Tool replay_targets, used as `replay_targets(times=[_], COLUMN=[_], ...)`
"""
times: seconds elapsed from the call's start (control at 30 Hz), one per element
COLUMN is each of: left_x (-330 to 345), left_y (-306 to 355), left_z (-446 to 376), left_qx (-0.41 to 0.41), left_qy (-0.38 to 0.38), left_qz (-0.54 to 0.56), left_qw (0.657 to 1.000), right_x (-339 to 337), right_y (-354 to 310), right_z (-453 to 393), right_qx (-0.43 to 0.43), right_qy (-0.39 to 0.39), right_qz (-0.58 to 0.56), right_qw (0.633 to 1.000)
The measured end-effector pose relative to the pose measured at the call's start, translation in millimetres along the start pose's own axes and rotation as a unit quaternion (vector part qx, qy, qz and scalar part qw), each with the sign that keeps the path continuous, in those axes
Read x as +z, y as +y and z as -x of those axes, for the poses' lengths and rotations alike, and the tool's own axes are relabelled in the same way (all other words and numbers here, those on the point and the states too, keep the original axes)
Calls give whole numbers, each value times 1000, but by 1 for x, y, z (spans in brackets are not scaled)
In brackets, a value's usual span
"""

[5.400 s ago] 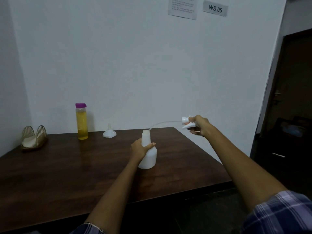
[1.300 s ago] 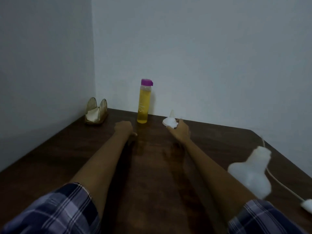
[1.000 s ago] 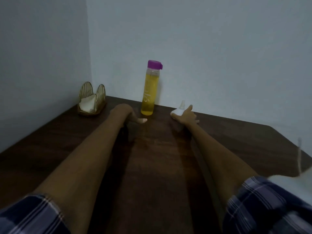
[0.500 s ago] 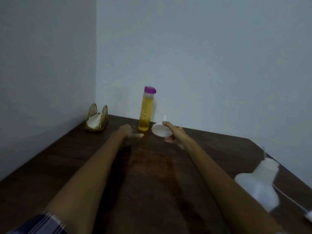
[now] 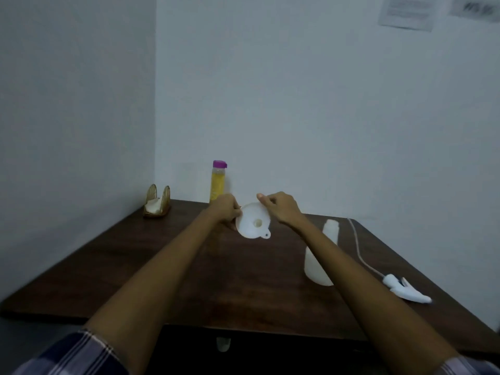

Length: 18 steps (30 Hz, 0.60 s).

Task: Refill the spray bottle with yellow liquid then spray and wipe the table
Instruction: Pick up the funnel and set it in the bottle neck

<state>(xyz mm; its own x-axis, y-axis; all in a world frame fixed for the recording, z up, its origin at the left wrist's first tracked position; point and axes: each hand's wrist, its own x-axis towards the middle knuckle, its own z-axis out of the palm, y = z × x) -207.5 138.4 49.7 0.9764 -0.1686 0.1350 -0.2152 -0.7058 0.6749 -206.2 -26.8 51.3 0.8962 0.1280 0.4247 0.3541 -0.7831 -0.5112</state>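
Observation:
Both hands hold a white funnel above the dark wooden table, its mouth turned toward me. My left hand grips its left rim and my right hand pinches its upper right rim. The white spray bottle stands uncapped to the right, partly hidden behind my right forearm. Its spray head with its long tube lies on the table near the right edge. A bottle of yellow liquid with a purple cap stands at the back by the wall.
A gold holder with white napkins sits in the back left corner. Walls close off the table's left and far sides. The table's front edge runs just below my forearms, and its right edge passes close to the spray head.
My right hand lifted the funnel off the table and brought it toward me. My left hand came over and took hold of its rim. My view swung right and the spray bottle is in sight again.

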Motion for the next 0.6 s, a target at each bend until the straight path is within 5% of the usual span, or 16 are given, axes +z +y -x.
replay_targets(times=[0.17, 0.33, 0.47, 0.6], left_x=[0, 5, 11, 29], left_y=[70, 122, 144, 152], left_z=[8, 2, -1, 7], left_qx=[71, 125, 98, 11], left_qy=[-68, -52, -6, -93], left_qz=[-126, -100, 143, 242], left_qw=[987, 986, 985, 966], right_x=[-59, -111, -148, -163], right_y=[3, 17, 31, 56], right_z=[17, 37, 39, 40], right_qx=[-21, 11, 79, 146], right_qy=[-83, -117, 24, 173], right_qz=[-43, -138, -181, -143], right_qw=[995, 983, 980, 964])
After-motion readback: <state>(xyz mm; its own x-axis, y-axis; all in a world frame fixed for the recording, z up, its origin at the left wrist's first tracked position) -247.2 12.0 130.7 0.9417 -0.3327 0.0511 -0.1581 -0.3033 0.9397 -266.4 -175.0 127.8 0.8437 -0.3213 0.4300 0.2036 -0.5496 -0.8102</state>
